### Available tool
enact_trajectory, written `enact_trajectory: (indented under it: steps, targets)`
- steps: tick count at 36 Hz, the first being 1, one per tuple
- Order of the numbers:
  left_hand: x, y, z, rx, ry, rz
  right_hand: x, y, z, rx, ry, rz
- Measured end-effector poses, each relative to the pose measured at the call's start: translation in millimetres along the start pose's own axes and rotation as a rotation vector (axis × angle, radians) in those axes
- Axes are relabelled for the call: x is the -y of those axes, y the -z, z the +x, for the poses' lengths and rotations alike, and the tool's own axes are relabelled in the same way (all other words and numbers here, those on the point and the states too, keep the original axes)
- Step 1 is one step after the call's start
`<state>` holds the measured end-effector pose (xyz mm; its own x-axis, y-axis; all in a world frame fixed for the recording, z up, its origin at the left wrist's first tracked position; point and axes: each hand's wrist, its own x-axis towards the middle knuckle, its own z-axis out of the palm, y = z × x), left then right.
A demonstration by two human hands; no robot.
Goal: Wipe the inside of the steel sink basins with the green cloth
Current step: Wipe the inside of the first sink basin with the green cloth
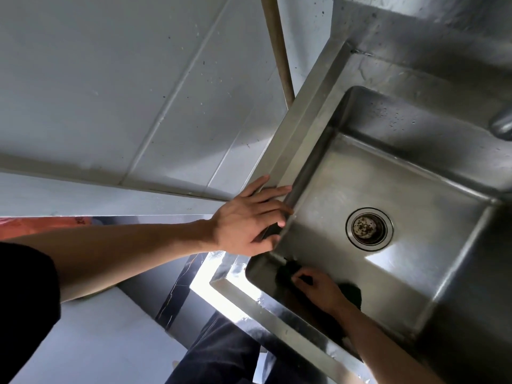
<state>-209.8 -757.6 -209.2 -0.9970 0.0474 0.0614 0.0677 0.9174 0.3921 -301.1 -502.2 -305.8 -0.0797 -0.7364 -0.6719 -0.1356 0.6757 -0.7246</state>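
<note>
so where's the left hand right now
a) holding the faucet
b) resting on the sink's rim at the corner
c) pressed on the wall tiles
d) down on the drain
b: the left hand lies flat on the sink rim near the basin's corner, fingers at the inner edge, while the right hand is down inside the basin on the dark cloth; the drain is untouched.
</note>
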Motion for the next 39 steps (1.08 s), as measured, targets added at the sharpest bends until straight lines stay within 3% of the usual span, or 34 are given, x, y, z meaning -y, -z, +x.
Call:
enact_trajectory:
  steps: [2, 8, 15, 22, 31, 39]
  targets:
    - [0, 0, 0, -0.011, -0.007, -0.005, 4, -1, -5, 0.010, 0.020, -0.026]
    - [2, 0, 0, -0.010, -0.020, -0.014, 29, 11, -58, 0.027, 0.092, 0.188]
    - [0, 0, 0, -0.019, -0.015, 0.021, -2, 17, -66, -0.039, 0.030, 0.043]
    - [0, 1, 1, -0.020, -0.027, 0.028, 31, 22, -93, 0.019, 0.043, 0.317]
    - [-1, 0, 0, -0.035, -0.040, 0.042, -29, 17, -47, -0.050, -0.204, 0.003]
    - [0, 0, 2, -0.026, -0.061, 0.057, -21, 27, -71, 0.091, -0.127, 0.089]
